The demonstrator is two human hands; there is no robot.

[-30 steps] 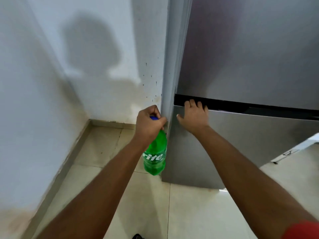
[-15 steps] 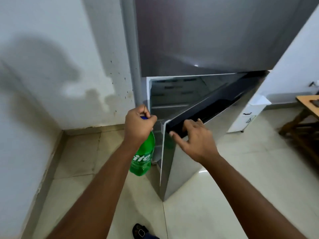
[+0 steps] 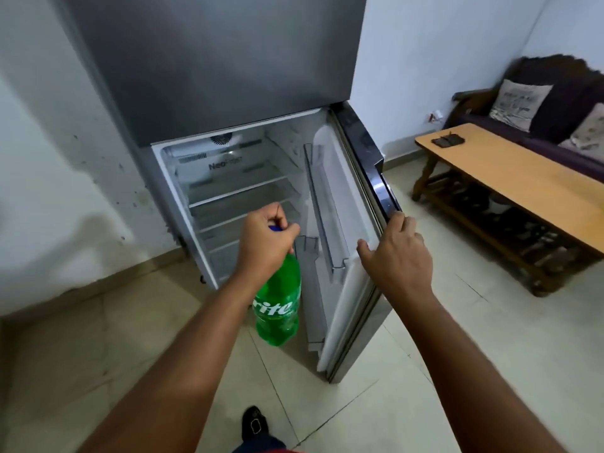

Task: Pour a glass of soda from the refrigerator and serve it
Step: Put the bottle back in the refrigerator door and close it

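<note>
Head view: the left hand (image 3: 264, 243) is closed around the blue-capped neck of the green plastic soda bottle (image 3: 277, 305), which hangs at 6 o'clock below it. The right hand (image 3: 394, 253) grips the edge of the open grey fridge door (image 3: 356, 256). I think the bottle goes back inside, so keep it upright and hold the door steady.

I see bare shelves (image 3: 242, 188) open ahead past the bottle (image 3: 279, 305), the door (image 3: 353, 256) walling off my right side.

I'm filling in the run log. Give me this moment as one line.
left hand: holds soda bottle by the neck | right hand: on fridge door edge | door: open | shelves: look bare
</note>
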